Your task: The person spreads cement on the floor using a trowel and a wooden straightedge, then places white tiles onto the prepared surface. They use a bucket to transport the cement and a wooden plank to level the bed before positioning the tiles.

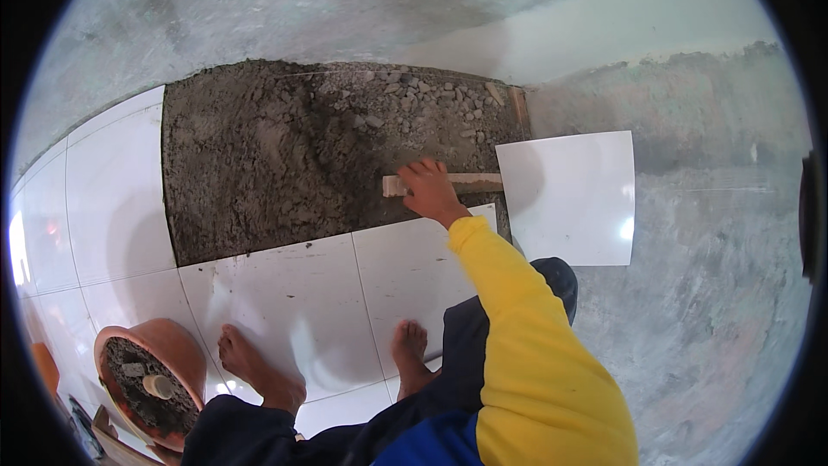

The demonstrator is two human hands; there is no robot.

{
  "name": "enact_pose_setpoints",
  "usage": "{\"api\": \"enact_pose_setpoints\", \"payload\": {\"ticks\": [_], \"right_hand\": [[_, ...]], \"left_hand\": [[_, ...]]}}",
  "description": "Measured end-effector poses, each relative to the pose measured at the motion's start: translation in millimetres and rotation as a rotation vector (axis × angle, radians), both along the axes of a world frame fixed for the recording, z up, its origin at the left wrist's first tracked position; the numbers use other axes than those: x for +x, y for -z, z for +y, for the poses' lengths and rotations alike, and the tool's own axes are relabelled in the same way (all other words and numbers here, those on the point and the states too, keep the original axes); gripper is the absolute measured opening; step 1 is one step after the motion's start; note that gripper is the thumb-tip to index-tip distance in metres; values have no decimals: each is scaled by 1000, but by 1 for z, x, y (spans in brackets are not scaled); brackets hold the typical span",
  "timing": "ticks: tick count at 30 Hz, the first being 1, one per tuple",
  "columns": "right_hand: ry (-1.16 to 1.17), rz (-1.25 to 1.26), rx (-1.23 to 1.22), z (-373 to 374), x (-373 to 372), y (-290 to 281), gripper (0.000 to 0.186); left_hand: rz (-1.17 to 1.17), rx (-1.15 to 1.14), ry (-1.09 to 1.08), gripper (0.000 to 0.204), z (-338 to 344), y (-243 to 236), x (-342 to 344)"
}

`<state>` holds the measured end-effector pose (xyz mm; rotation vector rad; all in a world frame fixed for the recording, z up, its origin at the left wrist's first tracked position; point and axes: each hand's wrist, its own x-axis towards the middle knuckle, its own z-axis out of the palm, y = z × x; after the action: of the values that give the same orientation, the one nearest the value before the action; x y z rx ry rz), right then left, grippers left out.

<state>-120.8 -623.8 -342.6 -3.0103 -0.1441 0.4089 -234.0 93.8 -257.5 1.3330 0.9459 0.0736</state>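
My right hand, below a yellow sleeve, has its fingers curled over a pale flat bar, gripping it near its left end. The bar lies on grey-brown mortar bedding, which has broken rubble scattered over its far right part. A white square tile rests beside the right end of the bar, leaning or lying against the right side. Laid white floor tiles border the bedding on the near and left sides. My left hand is out of view.
An orange bucket holding mortar and a tool with a round pale handle stands at the lower left, with loose items beyond it. My bare feet are on the tiles. Plastered walls run along the far and right sides.
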Motion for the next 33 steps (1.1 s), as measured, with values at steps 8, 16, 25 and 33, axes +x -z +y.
{"api": "enact_pose_setpoints", "payload": {"ticks": [8,16,25,33], "right_hand": [[11,-57,167,-26,-12,-71,56],[147,-29,285,-58,-43,-173,57],[719,-323,592,-95,-98,-240,54],[1168,-1015,554,-166,-155,-273,48]], "left_hand": [[26,12,51,58,-12,2,13],[50,39,86,58,-29,-5,13],[43,23,101,58,-25,6,29],[36,11,132,57,-33,15,44]]}}
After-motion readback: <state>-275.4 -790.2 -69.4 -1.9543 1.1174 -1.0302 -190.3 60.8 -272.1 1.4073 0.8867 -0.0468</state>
